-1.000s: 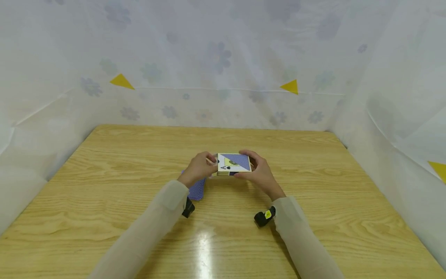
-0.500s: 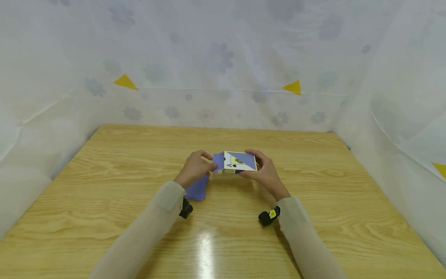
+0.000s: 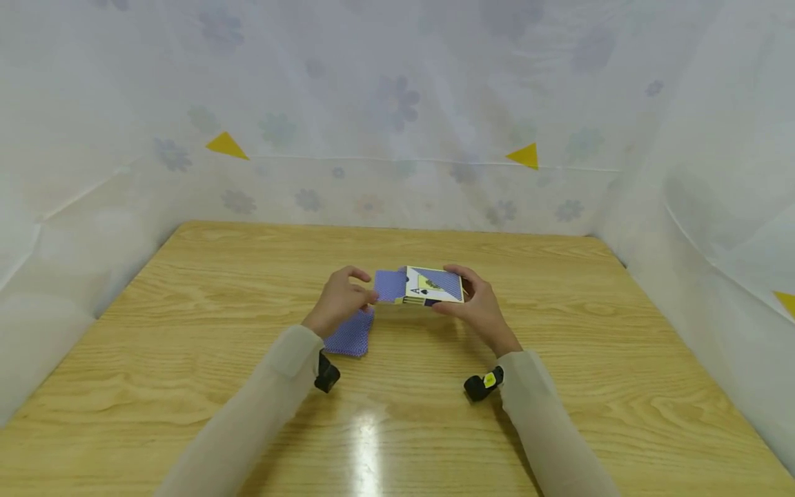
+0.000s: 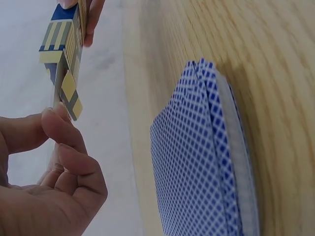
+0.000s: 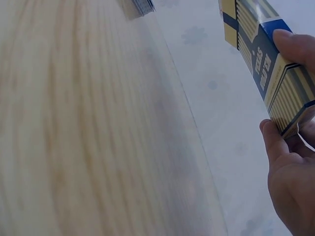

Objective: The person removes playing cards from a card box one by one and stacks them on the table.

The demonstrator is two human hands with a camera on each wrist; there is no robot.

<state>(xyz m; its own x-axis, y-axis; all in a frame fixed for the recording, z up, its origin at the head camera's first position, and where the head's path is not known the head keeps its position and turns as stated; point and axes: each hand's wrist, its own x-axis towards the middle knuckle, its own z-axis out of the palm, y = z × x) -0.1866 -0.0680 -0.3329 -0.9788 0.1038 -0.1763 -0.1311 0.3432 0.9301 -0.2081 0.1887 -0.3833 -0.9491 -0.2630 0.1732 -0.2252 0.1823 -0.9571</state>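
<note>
I am watching the right hand (image 3: 481,310), just right of centre in the head view, gripping the card box (image 3: 435,284) above the wooden table (image 3: 410,428). A blue-backed card (image 3: 389,286) is sticking out of the box's left end, mid-frame, and the left hand (image 3: 338,300) is pinching its outer edge. Below that hand, I am seeing a card stack (image 3: 350,336) lying face down, filling the lower right of the left wrist view.
</note>
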